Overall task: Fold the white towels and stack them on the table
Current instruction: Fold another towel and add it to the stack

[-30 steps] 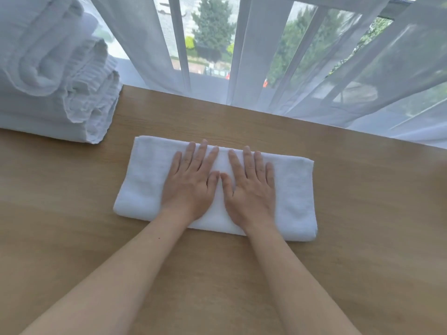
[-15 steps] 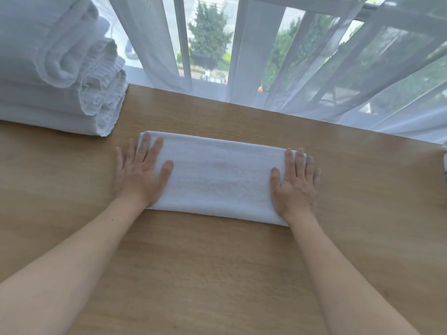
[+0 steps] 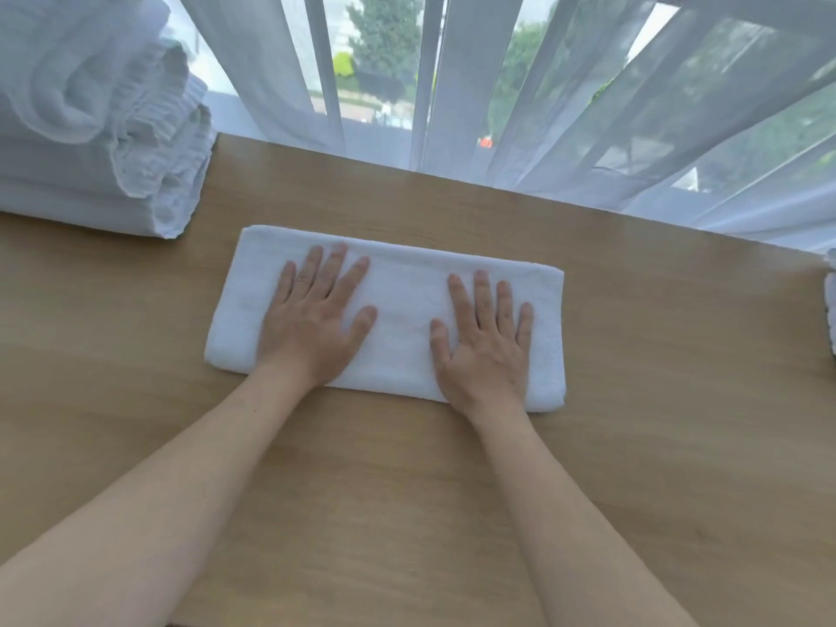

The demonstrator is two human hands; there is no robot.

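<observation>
A white towel (image 3: 398, 305), folded into a long flat strip, lies across the middle of the wooden table (image 3: 407, 491). My left hand (image 3: 312, 319) rests palm down on its left half, fingers spread. My right hand (image 3: 486, 337) presses flat on its right half, fingers also apart. Neither hand grips the cloth. A pile of white towels (image 3: 95, 129) sits at the table's far left corner, some rolled or loosely folded on top.
Sheer white curtains (image 3: 565, 106) hang along the table's far edge in front of a window. A bit of another white cloth (image 3: 831, 305) shows at the right edge of the view.
My hands spread from the towel's middle out to its two ends, then came back inward onto its left and right halves. The towel has stayed in place.
</observation>
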